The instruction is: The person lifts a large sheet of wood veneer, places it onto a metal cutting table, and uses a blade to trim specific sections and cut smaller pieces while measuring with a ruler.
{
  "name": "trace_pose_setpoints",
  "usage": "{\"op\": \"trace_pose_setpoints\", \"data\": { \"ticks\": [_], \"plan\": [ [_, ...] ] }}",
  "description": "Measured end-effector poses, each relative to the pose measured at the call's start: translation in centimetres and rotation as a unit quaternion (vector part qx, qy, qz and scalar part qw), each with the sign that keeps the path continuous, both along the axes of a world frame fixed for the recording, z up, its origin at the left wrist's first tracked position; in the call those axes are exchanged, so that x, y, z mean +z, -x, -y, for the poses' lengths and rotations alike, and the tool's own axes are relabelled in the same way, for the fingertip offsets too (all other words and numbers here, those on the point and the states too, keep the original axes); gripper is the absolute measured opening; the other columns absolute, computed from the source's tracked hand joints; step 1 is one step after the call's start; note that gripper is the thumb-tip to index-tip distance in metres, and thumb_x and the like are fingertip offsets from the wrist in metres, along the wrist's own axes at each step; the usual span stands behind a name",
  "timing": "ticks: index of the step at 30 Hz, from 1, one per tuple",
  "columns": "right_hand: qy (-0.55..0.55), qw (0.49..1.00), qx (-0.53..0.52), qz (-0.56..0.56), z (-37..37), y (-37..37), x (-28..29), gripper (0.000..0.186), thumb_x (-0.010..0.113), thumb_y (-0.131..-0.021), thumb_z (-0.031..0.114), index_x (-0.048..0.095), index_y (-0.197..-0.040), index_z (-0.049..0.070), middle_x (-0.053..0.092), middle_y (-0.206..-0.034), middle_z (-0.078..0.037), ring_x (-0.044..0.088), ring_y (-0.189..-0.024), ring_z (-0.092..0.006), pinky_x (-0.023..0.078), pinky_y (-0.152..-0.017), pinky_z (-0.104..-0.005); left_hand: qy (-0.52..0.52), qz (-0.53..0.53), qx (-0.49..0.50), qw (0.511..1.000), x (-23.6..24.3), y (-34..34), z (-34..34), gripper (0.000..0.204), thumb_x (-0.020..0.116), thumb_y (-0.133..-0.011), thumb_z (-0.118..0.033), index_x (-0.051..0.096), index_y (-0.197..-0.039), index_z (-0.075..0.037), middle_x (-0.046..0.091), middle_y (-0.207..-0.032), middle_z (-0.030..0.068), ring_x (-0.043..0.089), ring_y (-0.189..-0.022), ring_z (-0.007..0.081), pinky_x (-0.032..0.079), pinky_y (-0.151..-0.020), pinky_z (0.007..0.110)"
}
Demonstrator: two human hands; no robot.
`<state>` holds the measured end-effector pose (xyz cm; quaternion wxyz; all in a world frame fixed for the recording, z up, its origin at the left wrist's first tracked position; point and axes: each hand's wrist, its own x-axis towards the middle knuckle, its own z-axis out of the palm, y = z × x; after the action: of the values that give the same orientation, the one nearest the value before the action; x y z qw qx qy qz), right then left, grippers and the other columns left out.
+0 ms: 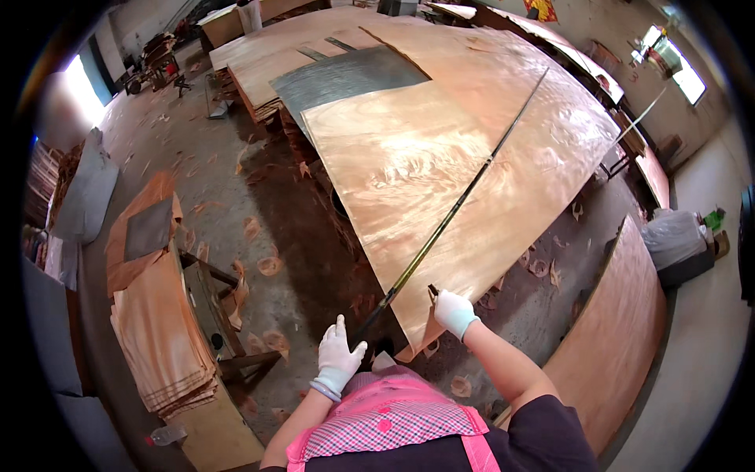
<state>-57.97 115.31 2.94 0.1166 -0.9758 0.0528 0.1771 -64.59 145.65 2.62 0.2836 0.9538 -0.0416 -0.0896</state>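
Observation:
A long thin dark pole (448,223) lies diagonally across a large sheet of pale wood veneer (409,169), its near end reaching past the sheet's edge toward me. My left hand (338,358), in a white glove, is beside that near end. Its index finger is stretched out and its thumb stands apart, with nothing visibly gripped. At the sheet's near corner my right hand (454,313), also gloved, is closed around a small dark object (432,292) whose kind I cannot make out. A narrow brown flap of veneer (429,333) hangs just below it.
A dark grey sheet (354,76) lies on the veneer stack's far left part. To the left, a low bench bears stacked veneer pieces (161,338); a plastic bottle (167,435) lies near it. Another veneer panel (609,338) stands at right. Scraps litter the concrete floor (212,157).

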Motion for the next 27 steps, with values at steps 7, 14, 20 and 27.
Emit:
{"op": "trace_pose_setpoints", "data": {
  "ticks": [7,14,20,27],
  "plan": [
    [-0.032,0.995,-0.029,-0.091,-0.8,-0.4,0.7,0.024,0.050,-0.090,0.017,0.059,-0.103,-0.001,0.069,-0.096,-0.025,0.068,-0.092,-0.0393,0.054,-0.081,-0.0466,0.021,-0.189,-0.011,0.982,-0.3,-2.9,1.1,0.065,0.064,-0.084,-0.035,0.045,-0.141,-0.008,0.067,-0.113,0.0169,0.064,-0.102,0.0341,0.051,-0.088,0.044],
    [-0.044,0.996,0.065,0.032,2.1,1.7,-4.0,0.018,0.052,-0.087,0.015,0.061,-0.093,0.001,0.068,-0.078,-0.020,0.069,-0.072,-0.0366,0.056,-0.064,-0.0443,0.030,-0.120,-0.028,0.992,-0.2,-5.3,3.2,0.035,0.054,-0.088,-0.040,0.068,-0.086,-0.008,0.067,-0.082,0.0198,0.064,-0.080,0.0417,0.049,-0.070,0.052],
    [-0.229,0.938,-0.165,0.201,1.2,6.7,1.3,0.034,0.059,-0.090,0.030,0.064,-0.116,0.009,0.064,-0.101,-0.017,0.063,-0.098,-0.0356,0.052,-0.084,-0.0423,0.025,-0.070,-0.019,0.997,0.2,-7.6,-1.6,0.032,0.059,-0.085,-0.036,0.069,-0.084,-0.006,0.066,-0.078,0.0201,0.064,-0.075,0.0403,0.050,-0.068,0.050],
    [-0.381,0.774,-0.504,-0.038,-4.0,13.0,-4.0,0.071,0.066,-0.087,0.049,0.053,-0.129,-0.007,0.066,-0.113,-0.021,0.068,-0.087,-0.0238,0.054,-0.074,-0.0323,0.144,-0.226,-0.051,0.962,-1.6,-14.5,-0.2,0.028,0.063,-0.088,-0.029,0.063,-0.074,-0.005,0.057,-0.056,0.0047,0.057,-0.048,0.0155,0.046,-0.048,0.033]
  ]
}}
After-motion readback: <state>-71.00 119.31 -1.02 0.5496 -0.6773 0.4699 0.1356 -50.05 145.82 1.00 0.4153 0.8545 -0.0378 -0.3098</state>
